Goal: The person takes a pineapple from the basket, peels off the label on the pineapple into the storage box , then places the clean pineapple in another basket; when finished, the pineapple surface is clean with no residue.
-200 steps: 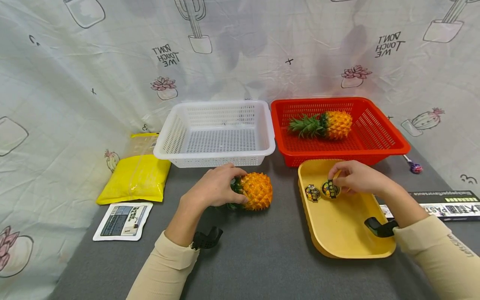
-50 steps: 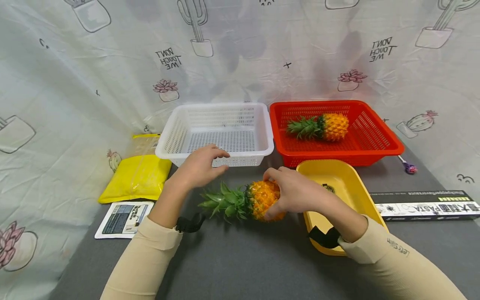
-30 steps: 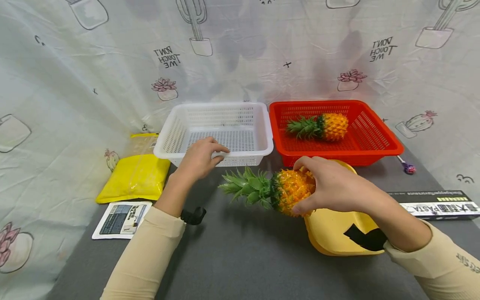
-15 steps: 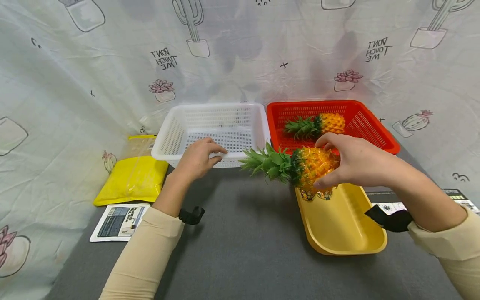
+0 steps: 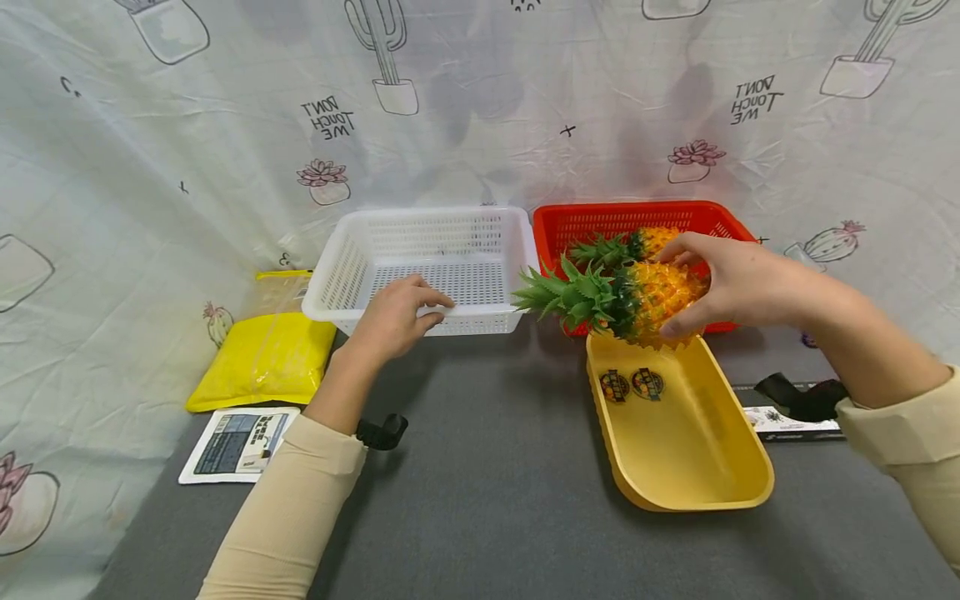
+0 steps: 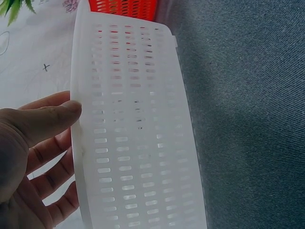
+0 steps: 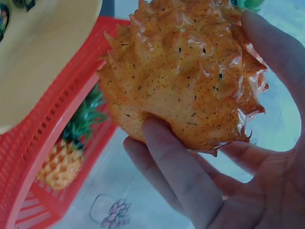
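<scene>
In the head view, my right hand (image 5: pixel 750 283) grips the orange body of a small pineapple (image 5: pixel 660 296), raised over the front of the red basket (image 5: pixel 547 221) and the far end of the yellow tray (image 5: pixel 690 450). Its green crown points left. Thumb and fingers curl round the pineapple's body (image 6: pixel 14 7) (image 7: pixel 181 76) in the right wrist view. A second pineapple (image 5: pixel 603 250) lies inside the red basket, partly hidden. My left hand (image 5: pixel 393 321) holds the near rim of the white basket (image 5: pixel 480 321), thumb outside and fingers behind the rim in the left wrist view.
Two round dark stickers (image 5: pixel 632 385) show in the yellow tray. At the left lie a yellow bag (image 5: pixel 266 362) and a white packet (image 5: pixel 240 443). A pasta box (image 5: pixel 795 421) lies right of the tray, partly behind the right arm. A patterned curtain (image 5: pixel 480 108) stands behind.
The left hand has let go of the pineapple and moved to the white basket's rim. The right hand left the tray, took the pineapple, and lifted it rightward and away toward the red basket.
</scene>
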The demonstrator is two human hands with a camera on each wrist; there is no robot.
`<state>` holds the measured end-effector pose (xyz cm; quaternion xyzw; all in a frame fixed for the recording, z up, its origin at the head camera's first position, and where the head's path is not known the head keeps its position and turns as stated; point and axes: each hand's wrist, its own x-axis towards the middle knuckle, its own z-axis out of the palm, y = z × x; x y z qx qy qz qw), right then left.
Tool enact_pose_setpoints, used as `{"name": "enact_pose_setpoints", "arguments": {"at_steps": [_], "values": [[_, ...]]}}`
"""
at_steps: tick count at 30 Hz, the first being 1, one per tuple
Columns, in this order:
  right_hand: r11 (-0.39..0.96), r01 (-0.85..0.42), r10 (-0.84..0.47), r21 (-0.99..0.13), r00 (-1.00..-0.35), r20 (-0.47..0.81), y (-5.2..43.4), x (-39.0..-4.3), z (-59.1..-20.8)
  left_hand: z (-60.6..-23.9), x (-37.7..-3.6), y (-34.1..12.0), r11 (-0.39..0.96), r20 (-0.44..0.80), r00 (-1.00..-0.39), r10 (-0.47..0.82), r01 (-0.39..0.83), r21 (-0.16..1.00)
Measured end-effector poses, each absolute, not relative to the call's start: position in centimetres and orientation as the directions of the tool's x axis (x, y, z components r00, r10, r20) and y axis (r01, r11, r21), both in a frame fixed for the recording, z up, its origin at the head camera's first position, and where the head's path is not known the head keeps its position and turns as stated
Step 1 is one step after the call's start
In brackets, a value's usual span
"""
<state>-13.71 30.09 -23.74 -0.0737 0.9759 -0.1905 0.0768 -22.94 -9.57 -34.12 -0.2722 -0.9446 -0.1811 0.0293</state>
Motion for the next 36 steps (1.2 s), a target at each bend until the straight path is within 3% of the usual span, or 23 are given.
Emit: {"name": "enact_pose_setpoints", "arguments": {"at_steps": [16,36], "values": [[0.898,-0.115,-0.188,-0.425,-0.973,-0.135,35.8,-17.3,-24.0,-34.2,-22.8,-9.3,0.79,0.148,-0.853,0.5,0.519,0.327],[0.937,-0.121,-0.184,-0.328,-0.969,-0.167,39.2,-22.2,-26.2,-34.3,-22.8,-9.3,0.79,0.16,-0.856,0.491,0.515,0.331]]}}
